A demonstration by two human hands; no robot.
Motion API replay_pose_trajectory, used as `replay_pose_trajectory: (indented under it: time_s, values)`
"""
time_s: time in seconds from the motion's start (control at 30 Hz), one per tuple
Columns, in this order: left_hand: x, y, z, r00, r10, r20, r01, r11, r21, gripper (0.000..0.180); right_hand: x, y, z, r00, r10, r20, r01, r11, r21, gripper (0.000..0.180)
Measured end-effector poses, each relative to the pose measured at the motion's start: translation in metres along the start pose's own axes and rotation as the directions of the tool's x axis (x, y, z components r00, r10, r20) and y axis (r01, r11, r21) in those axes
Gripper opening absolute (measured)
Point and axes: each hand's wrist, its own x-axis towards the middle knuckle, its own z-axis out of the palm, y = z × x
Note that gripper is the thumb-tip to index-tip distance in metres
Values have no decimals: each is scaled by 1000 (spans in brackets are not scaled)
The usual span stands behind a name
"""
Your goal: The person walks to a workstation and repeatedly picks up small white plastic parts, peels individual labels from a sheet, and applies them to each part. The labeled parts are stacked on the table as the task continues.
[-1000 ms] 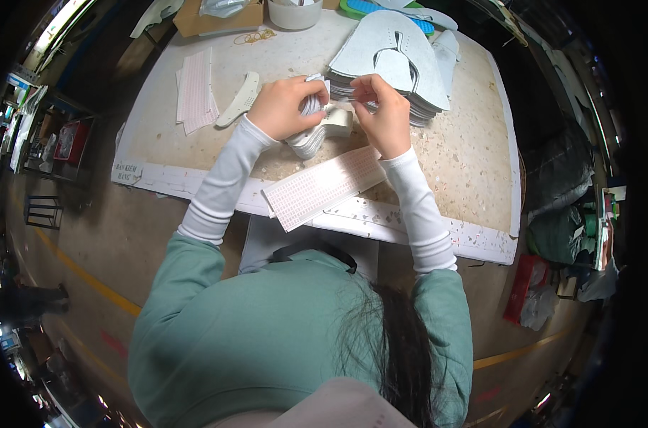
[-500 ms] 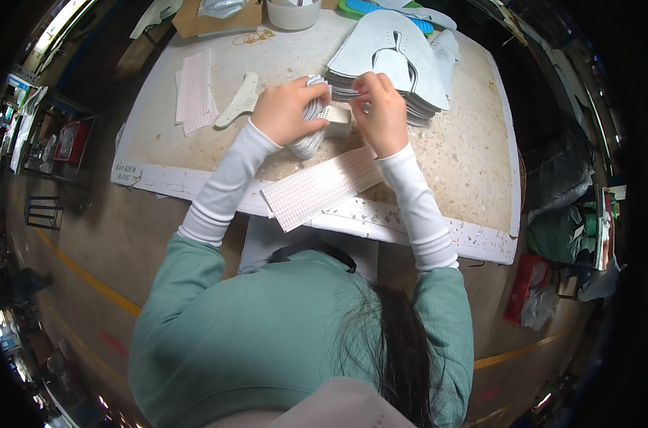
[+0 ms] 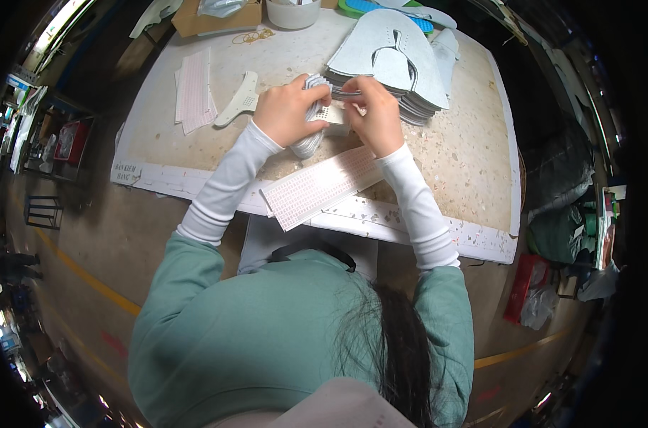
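My left hand (image 3: 285,110) is wrapped round a bundle of thin whitish cut pieces (image 3: 308,147), standing on edge, their lower ends fanned towards me. Close to the bundle's right side, my right hand (image 3: 379,120) has its fingers curled with thumb and forefinger near each other; whatever is at the fingertips is too small to make out. Between the hands, partly covered, sits a small pale block (image 3: 336,116) with dotted holes at its left. Below them lie overlapping sheets (image 3: 324,187) printed with rows of small red marks. A single curved piece with punched holes (image 3: 240,101) rests left of my left hand.
A thick stack of large pale-blue cut panels (image 3: 352,53) stands just beyond my right hand. More red-printed sheets (image 3: 194,89) lie at the left. Along the table's far edge are a cardboard box (image 3: 217,23), a white tub (image 3: 293,14), rubber bands (image 3: 253,36) and a green-and-blue tray (image 3: 352,8).
My right hand has shifted slightly left and down, its fingertips reaching closer to the bundle. My left hand keeps its hold, almost unmoved.
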Motion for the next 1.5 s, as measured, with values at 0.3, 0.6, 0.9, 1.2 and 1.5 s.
replay_pose_trajectory:
  time_s: [0.3,0.6,0.9,1.2,1.5]
  values:
    - [3,-1,2,998,-54,-32,54,999,-9,22,6,-3,4,978,47,205,-99,963,250,82]
    - [-1,-1,3,999,18,-41,-17,1000,11,31,10,-2,1,988,20,154,-9,997,-70,80]
    - [2,2,5,999,-21,-47,22,999,27,28,3,-2,7,978,-9,208,-28,984,174,82]
    - [-3,6,2,996,-85,-27,85,996,2,29,2,1,-1,998,-4,57,0,998,66,65]
    - [-14,-33,-25,925,-100,-366,33,982,-184,64,-25,12,-43,993,82,-86,-80,996,25,38]
